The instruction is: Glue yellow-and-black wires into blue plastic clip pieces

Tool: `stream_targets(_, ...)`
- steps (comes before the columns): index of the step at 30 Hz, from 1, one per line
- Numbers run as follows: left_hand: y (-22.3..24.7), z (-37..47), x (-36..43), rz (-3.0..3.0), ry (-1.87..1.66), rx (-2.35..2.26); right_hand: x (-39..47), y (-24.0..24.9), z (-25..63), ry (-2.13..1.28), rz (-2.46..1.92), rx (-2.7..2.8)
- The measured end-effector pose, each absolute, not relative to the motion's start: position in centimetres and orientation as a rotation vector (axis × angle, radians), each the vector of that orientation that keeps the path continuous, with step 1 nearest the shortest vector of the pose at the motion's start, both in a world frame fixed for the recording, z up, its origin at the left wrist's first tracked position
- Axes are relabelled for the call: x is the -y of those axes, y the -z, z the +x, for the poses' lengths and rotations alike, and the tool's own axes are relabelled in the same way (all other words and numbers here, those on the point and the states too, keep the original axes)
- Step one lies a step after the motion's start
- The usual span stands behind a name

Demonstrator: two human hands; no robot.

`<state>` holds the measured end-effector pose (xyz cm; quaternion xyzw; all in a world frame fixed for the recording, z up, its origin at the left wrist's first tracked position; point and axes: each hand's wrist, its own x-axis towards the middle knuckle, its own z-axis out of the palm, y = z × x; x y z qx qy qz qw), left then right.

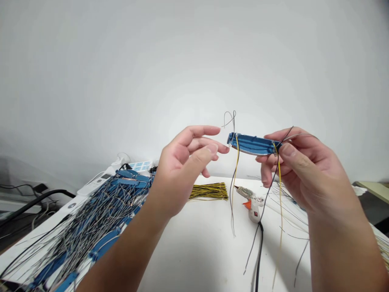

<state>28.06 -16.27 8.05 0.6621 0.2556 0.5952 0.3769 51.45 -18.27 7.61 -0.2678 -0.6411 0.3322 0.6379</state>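
A curved blue plastic piece [253, 145] is held up in front of the wall, with thin black, grey and yellow wires fixed at both its ends and hanging down. My right hand [306, 170] pinches its right end between thumb and fingers. Just beyond its left end, my left hand [188, 162] has its fingers apart and holds nothing; one fingertip is close to the piece, and whether it touches cannot be made out.
A large pile of wired blue pieces [103, 211] covers the left of the white table [188, 251]. Behind my hands lie a bundle of yellow and black wires [211, 191] and a glue gun [253, 211] with a black cord. Loose wires lie at the right.
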Motion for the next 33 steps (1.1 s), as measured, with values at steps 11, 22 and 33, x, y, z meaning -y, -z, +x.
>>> stream_targets(11,-8.3,27.8,15.3,1.628,-1.568,-0.703,18.3,-7.6,51.7,-0.700,-0.649,1.502)
stream_targets(22,-8.8,28.2,16.2,1.661,-1.725,-0.731,18.0,-7.5,52.1,-0.657,-0.671,1.531)
stream_targets(33,-9.2,28.8,17.1,1.674,-1.816,-0.675,17.9,-7.5,52.1,-0.591,-0.707,1.566)
